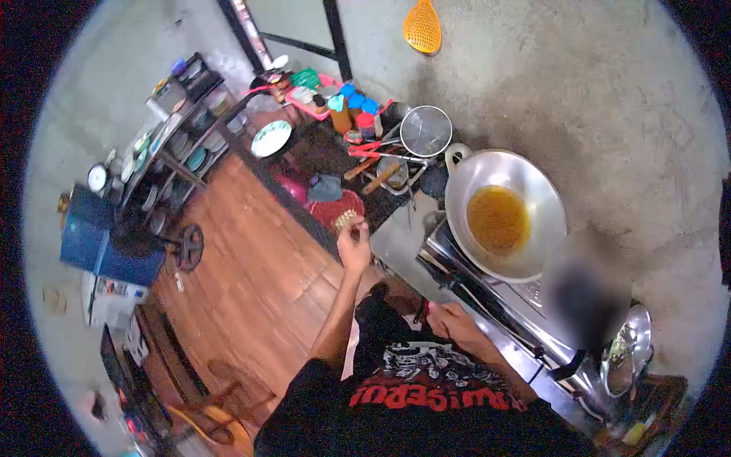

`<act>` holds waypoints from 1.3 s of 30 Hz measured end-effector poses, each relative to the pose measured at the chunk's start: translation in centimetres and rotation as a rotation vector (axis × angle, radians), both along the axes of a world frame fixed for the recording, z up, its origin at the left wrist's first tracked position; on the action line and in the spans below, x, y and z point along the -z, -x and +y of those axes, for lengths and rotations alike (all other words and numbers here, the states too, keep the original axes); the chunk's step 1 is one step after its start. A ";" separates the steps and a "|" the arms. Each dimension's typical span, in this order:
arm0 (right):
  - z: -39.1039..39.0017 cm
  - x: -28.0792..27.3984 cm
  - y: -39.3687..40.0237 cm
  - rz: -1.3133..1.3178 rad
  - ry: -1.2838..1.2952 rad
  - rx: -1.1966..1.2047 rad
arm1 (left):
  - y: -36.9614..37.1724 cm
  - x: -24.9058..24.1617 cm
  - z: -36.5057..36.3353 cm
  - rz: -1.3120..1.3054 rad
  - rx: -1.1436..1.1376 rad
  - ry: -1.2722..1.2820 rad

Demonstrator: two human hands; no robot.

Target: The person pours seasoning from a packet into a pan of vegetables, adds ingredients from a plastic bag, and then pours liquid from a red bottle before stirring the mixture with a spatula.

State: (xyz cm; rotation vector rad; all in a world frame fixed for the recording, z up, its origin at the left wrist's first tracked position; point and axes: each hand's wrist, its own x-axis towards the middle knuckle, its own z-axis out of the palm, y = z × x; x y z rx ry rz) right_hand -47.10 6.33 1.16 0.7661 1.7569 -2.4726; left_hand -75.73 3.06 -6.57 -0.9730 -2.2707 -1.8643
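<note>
My left hand is raised at the edge of a red board, its fingers curled together in a pinch. Whatever they may hold is too small to tell. Small pale chopped pieces lie on the board just beyond the fingertips. My right hand, in front of my shirt, is closed around the dark handle of what looks like a knife. Its broad, dark blade points toward the left hand and is partly lost against the dark background.
A large wok with brownish oil sits on the stove to the right. A wire strainer, bottles and a white plate stand along the counter. A metal bowl is at lower right; dish shelves stand left.
</note>
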 end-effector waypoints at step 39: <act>-14.7 -1.9 1.9 0.197 0.017 0.848 | 12.4 -17.5 10.5 0.438 0.145 -0.017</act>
